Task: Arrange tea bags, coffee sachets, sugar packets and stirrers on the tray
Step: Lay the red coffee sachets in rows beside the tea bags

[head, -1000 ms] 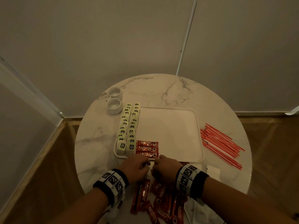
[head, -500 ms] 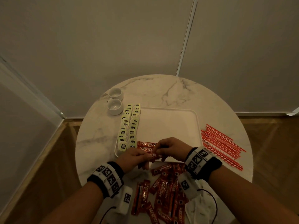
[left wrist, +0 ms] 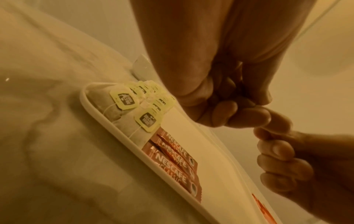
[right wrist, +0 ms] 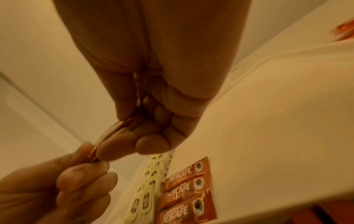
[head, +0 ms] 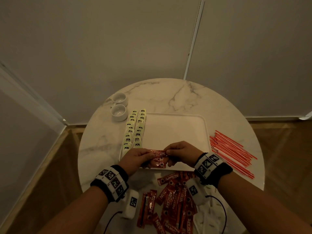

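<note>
Both hands pinch one red coffee sachet [head: 159,154] by its ends, held flat just above the near left part of the white tray [head: 175,130]. My left hand [head: 144,156] grips its left end and my right hand [head: 172,153] its right end. Under it lie three coffee sachets [right wrist: 184,191] side by side on the tray, beside two rows of yellow-tagged tea bags [head: 135,130] along the tray's left edge. Loose coffee sachets [head: 170,201] lie heaped on the table near me. Red stirrers [head: 231,151] lie right of the tray.
Two small white cups [head: 119,108] stand at the back left of the round marble table [head: 177,97]. White packets [head: 206,220] lie at the near right under the heap. Walls close off the back; wooden floor [head: 287,149] surrounds the table.
Both hands rose from the near table edge and moved forward over the tray's near left part, lifting one coffee sachet between them.
</note>
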Motion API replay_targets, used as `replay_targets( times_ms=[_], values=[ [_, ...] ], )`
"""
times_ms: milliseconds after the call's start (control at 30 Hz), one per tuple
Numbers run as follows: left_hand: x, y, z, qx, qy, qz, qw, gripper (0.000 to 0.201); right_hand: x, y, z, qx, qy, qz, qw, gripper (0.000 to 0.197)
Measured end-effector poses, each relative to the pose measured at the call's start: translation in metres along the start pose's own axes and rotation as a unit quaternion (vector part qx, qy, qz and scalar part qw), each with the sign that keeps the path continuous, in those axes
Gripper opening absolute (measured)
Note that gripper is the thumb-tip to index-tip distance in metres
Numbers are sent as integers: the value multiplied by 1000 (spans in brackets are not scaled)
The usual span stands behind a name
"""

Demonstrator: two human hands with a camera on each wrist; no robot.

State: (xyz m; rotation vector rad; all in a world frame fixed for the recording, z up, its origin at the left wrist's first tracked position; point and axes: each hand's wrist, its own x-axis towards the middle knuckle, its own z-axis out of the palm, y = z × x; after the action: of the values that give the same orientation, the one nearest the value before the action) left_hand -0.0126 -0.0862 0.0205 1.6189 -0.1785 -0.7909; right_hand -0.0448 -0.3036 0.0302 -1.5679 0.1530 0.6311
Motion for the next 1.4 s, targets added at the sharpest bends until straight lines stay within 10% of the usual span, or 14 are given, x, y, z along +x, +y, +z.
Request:
replay_targets(
  times_ms=[800,1033,1233,1400],
  values=[
    [37,7,-14,-118,92,-70,986,15,56,-21,-9,-129,-1,88,988,23],
    [37,-8,-11,140,185,-41,972,14,77,-5,-18,-267,150,30,952,20],
    [30,-38,12,416,96,58,903,25,98,13,-11,-331,167,67,926,21],
    [24,-49,21,385,74,77,917,31,106,16,-7,-321,169,64,930,16]
  ],
)
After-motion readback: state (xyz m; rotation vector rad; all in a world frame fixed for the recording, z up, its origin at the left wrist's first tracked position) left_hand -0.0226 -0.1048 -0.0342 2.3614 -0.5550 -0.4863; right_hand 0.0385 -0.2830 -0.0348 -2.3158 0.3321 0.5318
